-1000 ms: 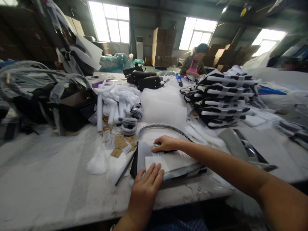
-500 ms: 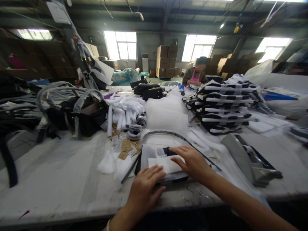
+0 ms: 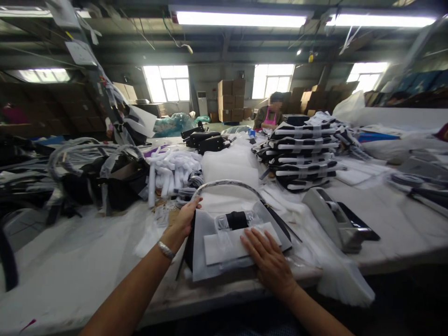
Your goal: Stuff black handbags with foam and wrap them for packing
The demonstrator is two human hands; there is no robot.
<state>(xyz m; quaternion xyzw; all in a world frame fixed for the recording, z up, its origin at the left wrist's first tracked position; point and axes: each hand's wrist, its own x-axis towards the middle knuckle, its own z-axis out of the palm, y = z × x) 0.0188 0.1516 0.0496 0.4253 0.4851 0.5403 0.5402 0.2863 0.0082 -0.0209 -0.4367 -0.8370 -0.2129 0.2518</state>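
A black bag wrapped in white protective sheets [image 3: 213,228] lies flat on the table [image 3: 80,275] in front of me, its covered handle [image 3: 224,184] arching away from me. My left hand [image 3: 184,219] grips the bag's upper left edge near the handle's base, fingers curled round it. My right hand [image 3: 268,256] lies flat with fingers stretched out on the white foam sheet [image 3: 227,247] on top of the bag, near the table's front edge.
White foam rolls [image 3: 171,175] and paper tags [image 3: 164,214] lie behind left. Black bags with wrapped handles [image 3: 101,177] stand at the left. A stack of wrapped black bags [image 3: 304,154] sits at the right, a tape dispenser [image 3: 336,221] nearer. A person [image 3: 271,112] works at the far end.
My left hand moved from the foam sheet up to the bag's upper left edge. My right hand slid down toward me onto the sheet. The camera tilted up.
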